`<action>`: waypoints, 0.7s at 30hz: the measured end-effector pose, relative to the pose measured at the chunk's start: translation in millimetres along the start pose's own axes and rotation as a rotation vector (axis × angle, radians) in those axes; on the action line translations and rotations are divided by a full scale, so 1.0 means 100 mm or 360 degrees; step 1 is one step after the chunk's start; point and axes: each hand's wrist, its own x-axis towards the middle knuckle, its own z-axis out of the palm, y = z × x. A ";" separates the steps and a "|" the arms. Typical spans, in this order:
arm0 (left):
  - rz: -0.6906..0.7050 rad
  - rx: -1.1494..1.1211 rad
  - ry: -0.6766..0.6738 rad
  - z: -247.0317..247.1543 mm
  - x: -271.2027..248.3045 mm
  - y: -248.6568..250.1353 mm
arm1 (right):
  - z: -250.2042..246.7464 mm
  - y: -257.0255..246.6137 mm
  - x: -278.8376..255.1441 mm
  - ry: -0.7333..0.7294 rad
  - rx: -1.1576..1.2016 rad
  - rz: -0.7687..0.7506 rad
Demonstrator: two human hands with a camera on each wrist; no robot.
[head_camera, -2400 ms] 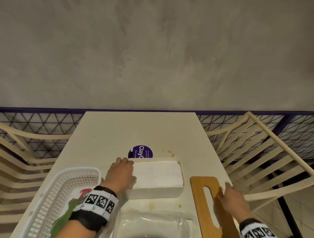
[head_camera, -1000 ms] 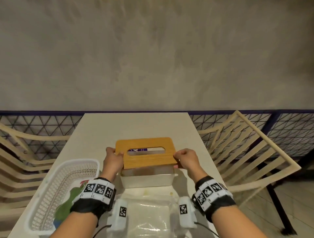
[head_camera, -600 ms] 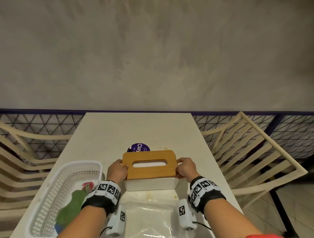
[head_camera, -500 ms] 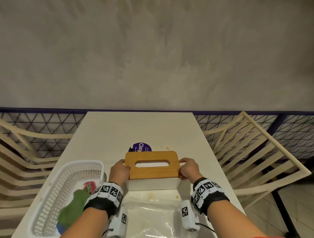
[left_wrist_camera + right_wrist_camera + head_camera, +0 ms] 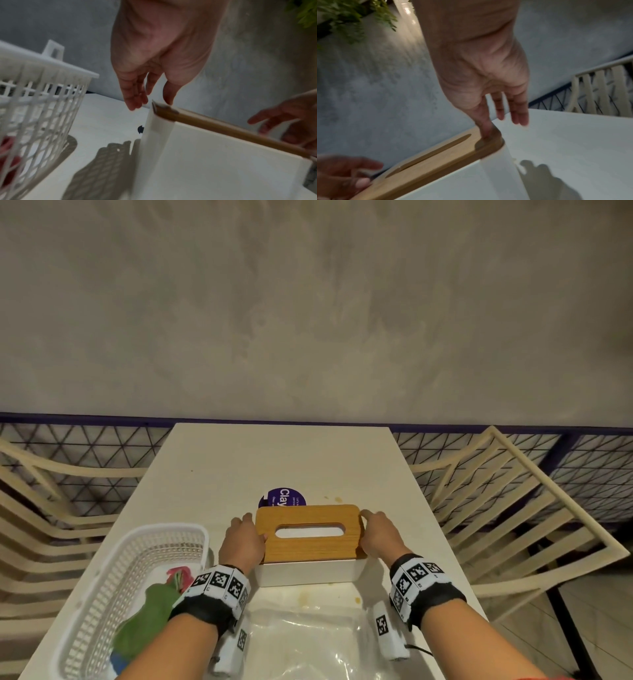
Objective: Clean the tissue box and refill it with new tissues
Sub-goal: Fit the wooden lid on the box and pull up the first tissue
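The white tissue box (image 5: 308, 575) stands in the middle of the table (image 5: 274, 460), with the wooden lid (image 5: 308, 551) lying flat on it. White tissue (image 5: 310, 531) shows through the lid's slot. My left hand (image 5: 241, 542) is at the lid's left end. In the left wrist view its thumb touches the lid's corner (image 5: 164, 109) and the fingers (image 5: 135, 100) hang straight beside the box (image 5: 223, 162). My right hand (image 5: 380, 537) is at the right end. Its thumb (image 5: 483, 121) presses the lid (image 5: 436, 162) from above, and the other fingers are straight and off the box.
A white plastic basket (image 5: 102, 577) with a green cloth (image 5: 147, 621) stands at the left. A clear plastic bag (image 5: 308, 645) lies at the table's near edge. A purple sticker (image 5: 284, 496) shows behind the box. Cream chairs (image 5: 513, 525) flank the table.
The lid went from lying to the right of the box, up over it in both hands, then down onto the box. Both hands have since loosened at its ends.
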 end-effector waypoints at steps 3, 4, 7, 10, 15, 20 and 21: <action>0.0290 0.0207 -0.0152 -0.10 0.11 0.05 | -0.09 -0.06 0.10 -0.0143 -0.0392 -0.0408; 0.0344 0.0285 -0.0240 -0.13 0.15 0.06 | -0.11 -0.08 0.13 -0.0186 -0.0484 -0.0460; 0.0418 0.0458 -0.0404 -0.16 0.23 0.07 | -0.11 -0.10 0.22 -0.0221 -0.0626 -0.0450; 0.0466 0.0637 -0.0417 -0.14 0.27 0.08 | -0.08 -0.11 0.27 -0.0203 -0.0692 -0.0430; 0.0483 0.0704 -0.0353 -0.02 0.25 0.06 | 0.01 -0.11 0.30 -0.0167 -0.0682 -0.0458; 0.0485 0.0644 -0.0341 -0.03 0.18 0.04 | -0.03 -0.07 0.20 -0.0173 -0.0630 -0.0501; 0.0495 0.0629 -0.0346 -0.03 0.15 0.04 | -0.04 -0.09 0.18 -0.0186 -0.0650 -0.0489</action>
